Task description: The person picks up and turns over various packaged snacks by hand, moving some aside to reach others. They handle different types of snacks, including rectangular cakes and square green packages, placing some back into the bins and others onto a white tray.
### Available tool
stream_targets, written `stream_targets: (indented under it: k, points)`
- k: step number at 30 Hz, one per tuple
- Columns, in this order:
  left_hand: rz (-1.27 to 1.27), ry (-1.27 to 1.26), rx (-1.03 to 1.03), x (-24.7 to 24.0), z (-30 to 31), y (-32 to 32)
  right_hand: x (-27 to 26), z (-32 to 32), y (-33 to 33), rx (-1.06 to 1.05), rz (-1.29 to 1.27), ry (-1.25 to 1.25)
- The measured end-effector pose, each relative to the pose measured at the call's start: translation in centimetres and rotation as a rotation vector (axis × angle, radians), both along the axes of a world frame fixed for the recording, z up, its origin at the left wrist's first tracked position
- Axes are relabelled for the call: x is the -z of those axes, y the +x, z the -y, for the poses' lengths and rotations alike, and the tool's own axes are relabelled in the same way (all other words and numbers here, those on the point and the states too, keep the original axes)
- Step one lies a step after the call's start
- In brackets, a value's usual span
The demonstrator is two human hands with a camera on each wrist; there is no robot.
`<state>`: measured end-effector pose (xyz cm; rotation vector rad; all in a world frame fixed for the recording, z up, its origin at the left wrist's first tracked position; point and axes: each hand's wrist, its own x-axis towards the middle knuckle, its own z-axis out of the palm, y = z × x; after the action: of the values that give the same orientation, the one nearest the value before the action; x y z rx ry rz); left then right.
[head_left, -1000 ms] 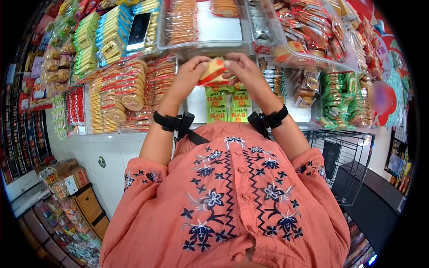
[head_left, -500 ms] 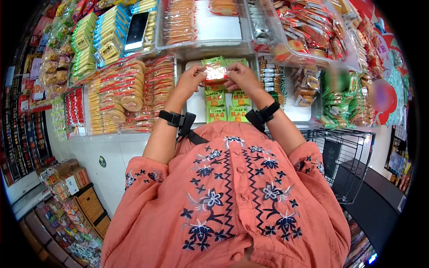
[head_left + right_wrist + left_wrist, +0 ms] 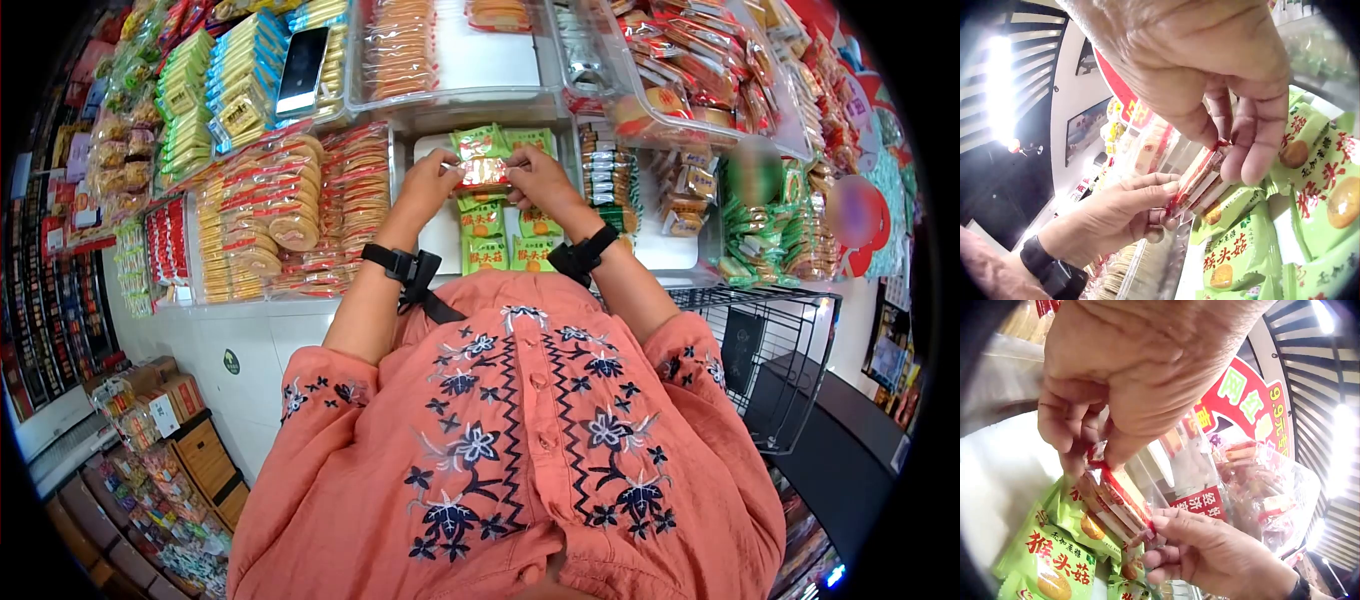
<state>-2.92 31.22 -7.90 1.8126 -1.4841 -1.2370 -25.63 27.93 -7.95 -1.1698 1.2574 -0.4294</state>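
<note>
Both hands hold a small red-and-cream wrapped packet (image 3: 484, 173) by its two ends, above green packets (image 3: 484, 220) lying in a white tray. The left hand (image 3: 428, 187) pinches one end between thumb and fingers; in the left wrist view that hand (image 3: 1129, 375) grips the crinkled wrapper end of the packet (image 3: 1119, 497). At the other end the right hand (image 3: 545, 182) pinches the wrapper, and the right wrist view shows its thumb and fingers (image 3: 1250, 134) curled on the packet (image 3: 1200, 181).
A phone (image 3: 303, 70) lies on yellow packets at the upper left. Wrapped round biscuits (image 3: 295, 190) fill the bin left of the hands. Clear bins of red packets (image 3: 690, 60) stand at the upper right, and a black wire basket (image 3: 770, 350) is at the right.
The packet was tilted in the hands and is now held flatter, its face upward. Both hands have lowered slightly toward the person, and more of the green packets shows.
</note>
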Motion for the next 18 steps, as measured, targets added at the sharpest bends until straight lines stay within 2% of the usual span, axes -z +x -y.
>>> stream_targets:
  k: [3,6,8,9,10,11,12,13,15,18]
  points:
    - [0.062,-0.034,0.041,1.6,0.3,0.4,0.0,-0.1,-0.2,-0.02,-0.027,-0.018]
    - [0.291,-0.235,0.114,1.3,0.1,1.0,0.0,-0.3,-0.1,-0.017,-0.045,-0.043]
    - [0.298,-0.367,0.084,-0.1,-0.1,1.5,-2.3,-0.3,-0.7,-0.041,-0.107,-0.134]
    - [0.189,-0.355,0.037,0.6,0.2,2.2,0.0,-0.2,-1.2,-0.075,-0.215,-0.435]
    - [0.073,-0.341,-0.001,1.4,0.8,2.7,-3.3,-0.2,-2.0,-0.149,-0.124,-0.323]
    - [-0.067,-0.213,-0.044,-1.1,1.1,2.3,-5.4,-0.5,-2.6,-0.217,-0.184,-0.319]
    - [-0.197,-0.068,-0.082,-4.9,1.1,1.9,-7.9,-0.8,-3.3,-0.251,-0.067,-0.211]
    - [-0.258,-0.06,-0.09,-7.2,1.5,1.6,-10.6,-1.0,-4.1,-0.29,0.06,-0.097]
    - [-0.429,-0.04,-0.146,-10.5,2.1,1.8,-16.4,-1.2,-6.1,-0.412,0.279,-0.02]
    - [-0.703,-0.077,-0.251,-14.5,2.6,1.2,-25.1,-2.0,-10.2,-0.312,0.486,-0.097]
